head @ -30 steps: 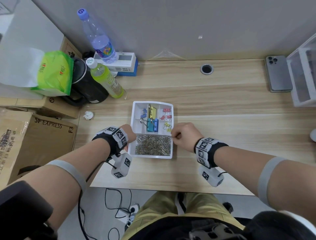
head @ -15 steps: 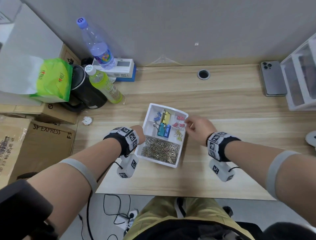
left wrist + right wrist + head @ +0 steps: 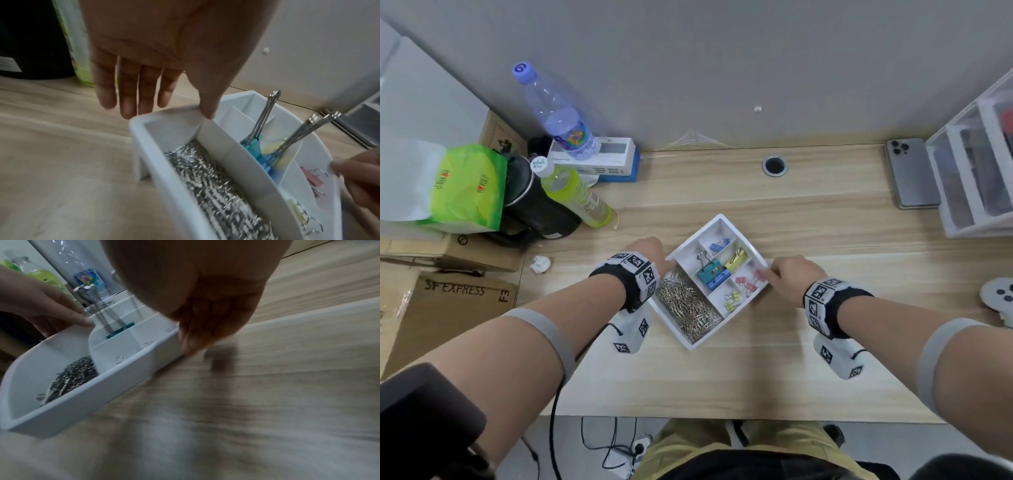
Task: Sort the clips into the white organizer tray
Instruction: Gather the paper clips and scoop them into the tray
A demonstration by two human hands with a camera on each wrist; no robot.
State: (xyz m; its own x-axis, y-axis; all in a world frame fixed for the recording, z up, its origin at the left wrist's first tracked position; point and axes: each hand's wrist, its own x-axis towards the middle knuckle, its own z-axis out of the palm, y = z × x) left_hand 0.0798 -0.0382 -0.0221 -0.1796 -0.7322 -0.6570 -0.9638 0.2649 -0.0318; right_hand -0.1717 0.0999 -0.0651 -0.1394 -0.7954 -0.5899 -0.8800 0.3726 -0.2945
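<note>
The white organizer tray (image 3: 690,345) sits turned like a diamond on the wooden desk. Its big compartment holds a heap of silver paper clips (image 3: 688,308). The smaller ones hold teal and blue binder clips (image 3: 710,274), a yellow clip (image 3: 736,260), pink clips (image 3: 746,282), small yellow clips (image 3: 732,299) and small blue clips (image 3: 719,245). My left hand (image 3: 650,255) pinches the tray's left wall (image 3: 139,129), thumb on the rim and fingers outside. My right hand (image 3: 787,274) pinches the right wall (image 3: 156,350) beside the pink clips.
Two bottles (image 3: 571,192), a black kettle (image 3: 534,212) and a green packet (image 3: 465,185) crowd the back left. A phone (image 3: 914,174) and a clear drawer unit (image 3: 979,164) stand at the back right. A crumpled paper (image 3: 540,264) and a white controller (image 3: 1000,298) lie at the desk's sides.
Both hands have turned the tray clockwise from square to about diamond-wise and shifted it a little to the right. My right hand slid up along its right wall.
</note>
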